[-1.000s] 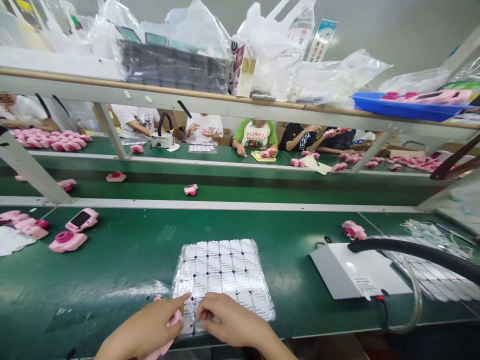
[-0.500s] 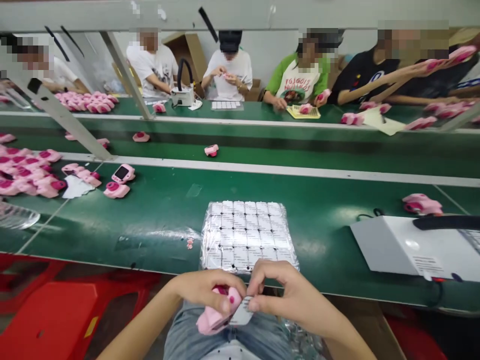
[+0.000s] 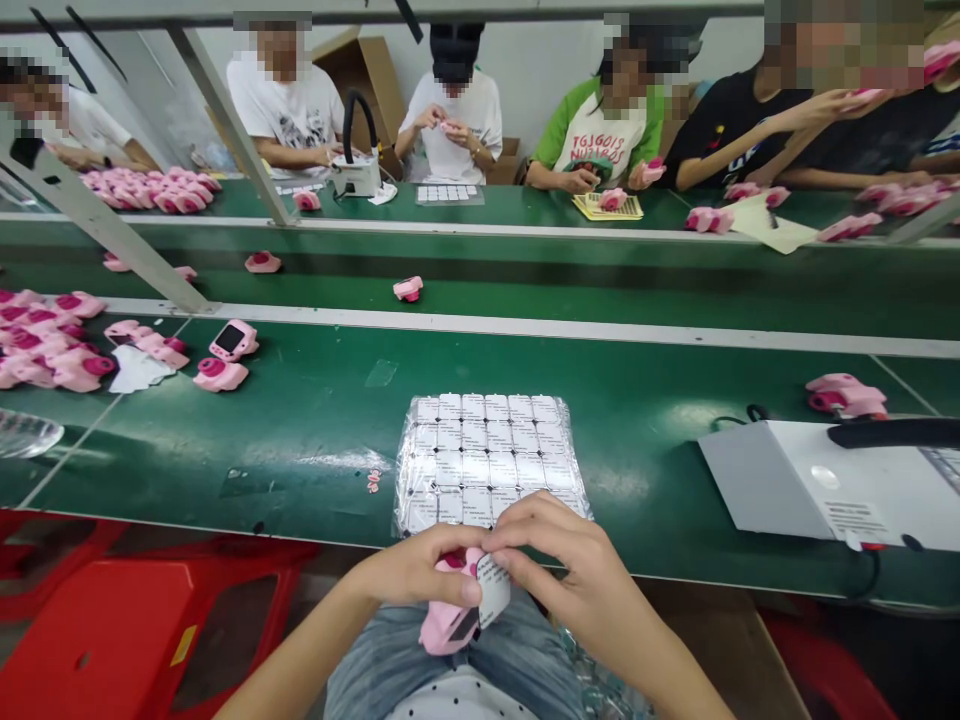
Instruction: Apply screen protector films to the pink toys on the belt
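Note:
Low over my lap, my left hand (image 3: 411, 568) is closed around a pink toy camera (image 3: 442, 628), its thumb across the near face. The camera is tilted, and part of its dark screen shows. Between finger and thumb my right hand (image 3: 574, 555) pinches the upper edge of a white printed film piece (image 3: 494, 592). That piece stands against the camera's right side; whether it sticks there I cannot tell. Just beyond my hands, a stack of similar white film sheets (image 3: 487, 440) in clear plastic lies on the green table, its near edge partly hidden by my right hand.
Pink cameras are piled on the left (image 3: 45, 345); two more (image 3: 221, 375) sit nearby. A white machine (image 3: 795, 485) stands right, one camera (image 3: 846, 395) behind it. A red stool (image 3: 112, 630) is lower left. Co-workers sit across the green conveyor belt (image 3: 525, 295).
My hands have risen slightly with the camera and film piece. The film now stands more upright, its printed side turned toward me. The whole view has shifted a little.

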Demonstrator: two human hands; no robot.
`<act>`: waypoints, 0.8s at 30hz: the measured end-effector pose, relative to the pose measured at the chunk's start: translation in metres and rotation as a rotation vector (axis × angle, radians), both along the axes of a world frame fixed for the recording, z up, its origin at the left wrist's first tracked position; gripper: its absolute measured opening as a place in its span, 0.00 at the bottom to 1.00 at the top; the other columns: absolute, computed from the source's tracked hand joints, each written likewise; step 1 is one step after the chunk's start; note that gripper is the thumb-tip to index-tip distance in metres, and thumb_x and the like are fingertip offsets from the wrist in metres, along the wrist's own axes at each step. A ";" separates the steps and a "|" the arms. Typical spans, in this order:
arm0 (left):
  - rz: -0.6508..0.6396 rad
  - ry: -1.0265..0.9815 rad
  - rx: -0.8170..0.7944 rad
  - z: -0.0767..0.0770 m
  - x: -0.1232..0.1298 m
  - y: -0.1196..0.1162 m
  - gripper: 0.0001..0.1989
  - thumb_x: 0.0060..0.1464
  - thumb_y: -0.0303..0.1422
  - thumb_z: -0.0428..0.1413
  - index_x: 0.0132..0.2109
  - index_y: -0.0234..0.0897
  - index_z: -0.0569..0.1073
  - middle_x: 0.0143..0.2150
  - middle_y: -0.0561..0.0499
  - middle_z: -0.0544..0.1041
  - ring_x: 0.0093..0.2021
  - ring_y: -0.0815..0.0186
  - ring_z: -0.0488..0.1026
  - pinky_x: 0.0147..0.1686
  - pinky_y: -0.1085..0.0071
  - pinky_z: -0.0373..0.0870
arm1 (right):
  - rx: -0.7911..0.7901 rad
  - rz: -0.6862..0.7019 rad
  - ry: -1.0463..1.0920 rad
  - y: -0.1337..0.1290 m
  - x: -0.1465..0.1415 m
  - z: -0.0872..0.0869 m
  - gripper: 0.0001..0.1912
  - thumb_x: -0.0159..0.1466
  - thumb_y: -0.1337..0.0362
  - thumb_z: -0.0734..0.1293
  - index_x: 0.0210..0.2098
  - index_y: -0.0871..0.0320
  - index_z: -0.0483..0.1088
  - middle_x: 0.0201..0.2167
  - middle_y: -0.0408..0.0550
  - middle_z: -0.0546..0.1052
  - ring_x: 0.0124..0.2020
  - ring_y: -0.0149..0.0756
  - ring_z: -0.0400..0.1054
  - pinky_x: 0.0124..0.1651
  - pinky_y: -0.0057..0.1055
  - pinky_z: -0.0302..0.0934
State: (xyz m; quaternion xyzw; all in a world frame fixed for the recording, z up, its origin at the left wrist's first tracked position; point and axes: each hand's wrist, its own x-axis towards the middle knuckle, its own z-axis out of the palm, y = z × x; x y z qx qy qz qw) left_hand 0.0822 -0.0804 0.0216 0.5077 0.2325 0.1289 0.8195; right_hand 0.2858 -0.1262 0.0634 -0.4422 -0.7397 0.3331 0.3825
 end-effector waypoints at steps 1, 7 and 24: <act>0.020 0.000 0.003 -0.001 0.000 -0.001 0.27 0.46 0.51 0.64 0.45 0.35 0.76 0.34 0.48 0.77 0.34 0.62 0.73 0.35 0.69 0.70 | 0.055 -0.023 -0.011 -0.001 -0.002 -0.002 0.11 0.67 0.70 0.65 0.44 0.50 0.75 0.35 0.44 0.75 0.38 0.33 0.69 0.37 0.31 0.68; 0.178 -0.029 0.051 -0.008 0.005 -0.008 0.26 0.50 0.49 0.62 0.50 0.35 0.74 0.38 0.47 0.76 0.38 0.60 0.73 0.39 0.68 0.68 | 0.418 -0.239 -0.003 -0.006 -0.020 -0.029 0.16 0.64 0.78 0.64 0.47 0.56 0.71 0.37 0.48 0.75 0.40 0.35 0.69 0.39 0.34 0.69; 0.227 -0.100 -0.074 -0.017 0.012 -0.020 0.23 0.52 0.47 0.61 0.49 0.36 0.75 0.35 0.49 0.76 0.35 0.62 0.75 0.36 0.70 0.70 | 0.298 -0.189 0.105 -0.022 -0.008 -0.044 0.12 0.65 0.78 0.60 0.44 0.58 0.67 0.42 0.51 0.72 0.46 0.35 0.68 0.47 0.34 0.67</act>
